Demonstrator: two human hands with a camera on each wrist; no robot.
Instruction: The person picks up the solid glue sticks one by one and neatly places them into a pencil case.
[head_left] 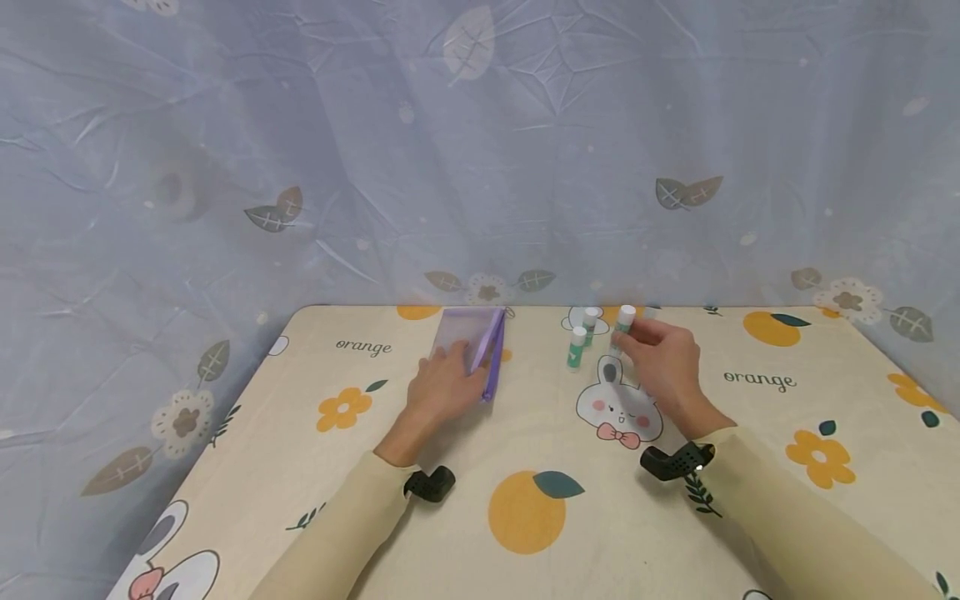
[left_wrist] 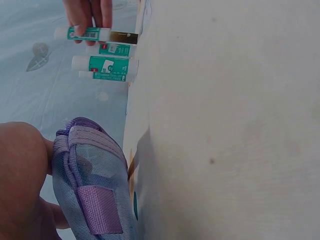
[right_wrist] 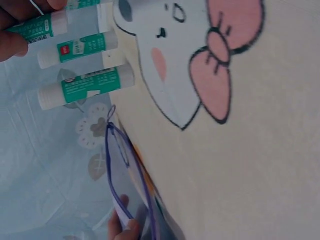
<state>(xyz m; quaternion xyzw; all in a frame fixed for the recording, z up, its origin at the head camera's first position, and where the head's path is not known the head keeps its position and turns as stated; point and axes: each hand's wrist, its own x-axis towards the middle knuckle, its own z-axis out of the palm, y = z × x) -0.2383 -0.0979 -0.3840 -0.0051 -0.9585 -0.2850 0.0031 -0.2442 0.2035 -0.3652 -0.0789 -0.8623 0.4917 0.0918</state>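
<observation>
A purple mesh pouch (head_left: 480, 343) lies on the table near its far edge. My left hand (head_left: 444, 382) grips its near end, thumb and fingers round the mesh (left_wrist: 90, 185), the left hand (left_wrist: 20, 185) pressed against it. My right hand (head_left: 658, 354) pinches a green-and-white glue stick (head_left: 623, 322) by its body and holds it upright, right of the pouch. The same glue stick (left_wrist: 95, 34) shows between the right hand's fingers (left_wrist: 90, 11) in the left wrist view. Two more glue sticks (head_left: 577, 347) (head_left: 591, 323) stand on the table between pouch and right hand.
The table (head_left: 540, 500) wears a cream cloth printed with oranges, flowers and a rabbit (head_left: 618, 408). A blue leaf-patterned curtain (head_left: 480, 150) hangs right behind the far edge. Black wrist mounts (head_left: 430, 484) (head_left: 675, 461) sit on both cream sleeves.
</observation>
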